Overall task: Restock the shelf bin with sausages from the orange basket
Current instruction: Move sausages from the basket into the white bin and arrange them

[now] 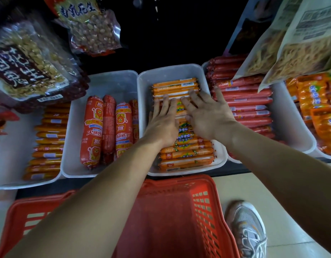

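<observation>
A white shelf bin (144, 86) in the middle holds a row of orange sausages (187, 155) lying crosswise. My left hand (163, 121) and my right hand (207, 112) lie flat on top of the sausages, fingers spread, palms down, side by side. Neither hand grips a sausage. The back of the bin behind the sausages is bare. The orange basket (172, 211) stands on the floor below the shelf, under my forearms; the part of its bottom that shows holds nothing.
A white bin (75, 116) on the left holds fat red sausages (109, 131). On the right, a bin of thin red sausages (248, 107). Hanging bags of peanuts (27, 64) and noodles (298, 43) overhang the shelf. A shoe (246, 228) stands beside the basket.
</observation>
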`<state>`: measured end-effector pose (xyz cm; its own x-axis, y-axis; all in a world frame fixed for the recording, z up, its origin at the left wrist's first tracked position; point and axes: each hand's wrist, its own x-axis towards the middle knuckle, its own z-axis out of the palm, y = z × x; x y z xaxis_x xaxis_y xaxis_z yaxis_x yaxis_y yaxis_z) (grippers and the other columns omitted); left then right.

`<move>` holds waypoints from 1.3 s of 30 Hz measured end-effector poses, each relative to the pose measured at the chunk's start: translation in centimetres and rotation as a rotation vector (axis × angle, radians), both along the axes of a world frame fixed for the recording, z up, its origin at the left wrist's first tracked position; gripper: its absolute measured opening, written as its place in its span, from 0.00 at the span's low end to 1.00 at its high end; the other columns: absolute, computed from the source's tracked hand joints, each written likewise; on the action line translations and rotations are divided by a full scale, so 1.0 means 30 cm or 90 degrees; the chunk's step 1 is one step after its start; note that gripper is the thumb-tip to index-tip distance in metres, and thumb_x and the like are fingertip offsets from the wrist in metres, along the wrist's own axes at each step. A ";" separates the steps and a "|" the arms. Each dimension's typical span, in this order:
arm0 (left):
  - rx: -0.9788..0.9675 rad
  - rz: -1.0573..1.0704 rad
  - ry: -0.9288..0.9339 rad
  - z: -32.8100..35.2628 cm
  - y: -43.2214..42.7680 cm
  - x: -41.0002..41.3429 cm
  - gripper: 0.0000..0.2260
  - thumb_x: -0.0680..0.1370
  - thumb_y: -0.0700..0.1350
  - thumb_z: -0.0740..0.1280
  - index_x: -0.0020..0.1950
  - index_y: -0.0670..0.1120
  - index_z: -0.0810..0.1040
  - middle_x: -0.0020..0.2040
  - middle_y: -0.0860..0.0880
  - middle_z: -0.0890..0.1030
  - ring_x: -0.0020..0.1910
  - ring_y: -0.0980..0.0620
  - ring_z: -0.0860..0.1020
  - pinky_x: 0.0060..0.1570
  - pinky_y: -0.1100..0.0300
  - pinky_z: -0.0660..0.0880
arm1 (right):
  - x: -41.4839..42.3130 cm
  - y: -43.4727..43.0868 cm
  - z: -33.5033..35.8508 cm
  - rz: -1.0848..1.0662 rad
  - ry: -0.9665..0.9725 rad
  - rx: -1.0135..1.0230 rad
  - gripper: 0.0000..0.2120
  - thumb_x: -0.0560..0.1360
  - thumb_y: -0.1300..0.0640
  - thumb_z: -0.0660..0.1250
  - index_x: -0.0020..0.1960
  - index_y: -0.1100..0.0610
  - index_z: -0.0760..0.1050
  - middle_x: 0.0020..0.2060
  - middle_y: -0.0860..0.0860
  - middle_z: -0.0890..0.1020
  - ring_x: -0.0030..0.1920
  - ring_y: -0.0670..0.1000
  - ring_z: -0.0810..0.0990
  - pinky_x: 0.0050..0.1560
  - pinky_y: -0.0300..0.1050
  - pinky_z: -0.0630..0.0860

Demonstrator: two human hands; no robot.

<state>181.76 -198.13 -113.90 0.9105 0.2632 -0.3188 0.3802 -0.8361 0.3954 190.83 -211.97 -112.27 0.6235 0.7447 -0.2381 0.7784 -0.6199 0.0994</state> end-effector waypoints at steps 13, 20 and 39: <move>0.122 0.051 0.024 0.381 0.239 -0.510 0.26 0.81 0.52 0.60 0.78 0.50 0.62 0.78 0.50 0.64 0.73 0.46 0.67 0.70 0.52 0.66 | -0.207 0.149 0.332 0.009 0.080 0.083 0.30 0.79 0.39 0.58 0.78 0.48 0.61 0.76 0.51 0.66 0.76 0.58 0.63 0.77 0.62 0.49; 0.103 0.140 0.009 0.343 0.375 -0.707 0.27 0.80 0.52 0.63 0.78 0.50 0.63 0.76 0.49 0.66 0.72 0.46 0.68 0.69 0.53 0.67 | -0.346 0.326 0.339 0.098 0.174 0.006 0.33 0.78 0.39 0.61 0.78 0.52 0.61 0.74 0.55 0.68 0.72 0.59 0.69 0.68 0.55 0.70; 0.232 0.163 -0.221 0.130 0.451 -0.623 0.27 0.76 0.59 0.58 0.76 0.61 0.65 0.67 0.52 0.77 0.63 0.45 0.75 0.64 0.47 0.71 | -0.375 0.476 0.037 0.199 0.127 0.070 0.38 0.74 0.32 0.39 0.82 0.44 0.43 0.81 0.42 0.47 0.80 0.48 0.44 0.79 0.53 0.47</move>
<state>163.06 -184.59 -109.99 0.8388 0.5259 0.1411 0.4873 -0.8406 0.2364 179.57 -197.69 -111.15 0.3114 0.9196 -0.2397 0.9288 -0.3478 -0.1277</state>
